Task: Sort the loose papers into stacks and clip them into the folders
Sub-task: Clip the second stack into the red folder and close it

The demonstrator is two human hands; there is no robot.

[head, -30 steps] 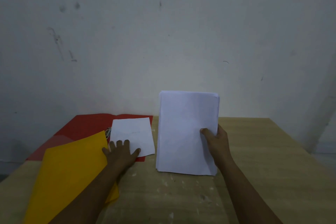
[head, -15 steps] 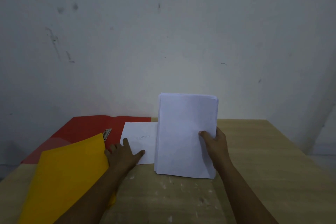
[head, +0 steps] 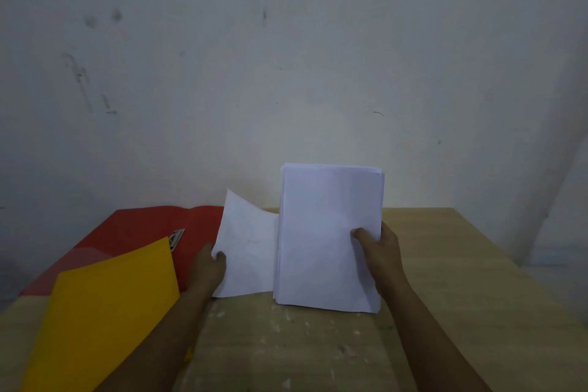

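My right hand [head: 378,256] grips a thick stack of white papers [head: 327,232] by its right edge, holding it upright with its bottom edge near the wooden table [head: 461,280]. My left hand [head: 208,267] pinches the left edge of a single white sheet [head: 249,248], lifted and curled, its right side tucked behind the stack. A red folder [head: 143,232] lies open at the back left, with a metal clip [head: 176,237] on it. A yellow folder [head: 101,305] lies over its near part, partly under my left forearm.
A grey-white wall [head: 286,73] rises directly behind the table's far edge. The table's right edge drops off toward the floor at the right. Pale paint specks mark the tabletop in front of me.
The single sheet slid right off the red folder toward the stack, then my left hand went from pressing flat on it to pinching and lifting its left edge. The stack stayed upright.
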